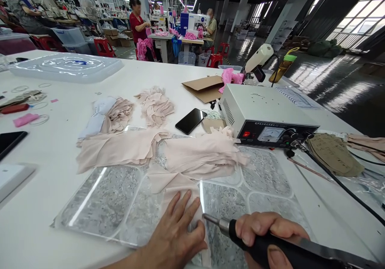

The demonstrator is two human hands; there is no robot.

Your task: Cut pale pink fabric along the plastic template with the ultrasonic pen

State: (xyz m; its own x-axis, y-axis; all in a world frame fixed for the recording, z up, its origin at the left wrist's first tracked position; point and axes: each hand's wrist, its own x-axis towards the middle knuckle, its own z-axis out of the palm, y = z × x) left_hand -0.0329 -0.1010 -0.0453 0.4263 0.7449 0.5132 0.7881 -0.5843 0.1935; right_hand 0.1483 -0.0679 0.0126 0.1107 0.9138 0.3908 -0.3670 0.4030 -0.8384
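Note:
My left hand [176, 233] lies flat with fingers spread on a pale pink fabric piece [168, 186] that rests on clear plastic plates [102, 200] near the table's front edge. My right hand [267, 231] is wrapped round a black handheld welding tool [288, 251]; its metal tip [212, 219] points left at the fabric just beside my left fingers. A black cable [337, 180] runs from the tool to a white control box [264, 114] with a dial and red switch.
Stacks of pale pink fabric [120, 146] and small cut pieces [155, 106] lie behind my hands. A black phone [191, 121], cardboard [204, 87], a clear tray lid [66, 66] and tan pieces [333, 154] sit on the white table. People work at sewing machines [194, 22] far behind.

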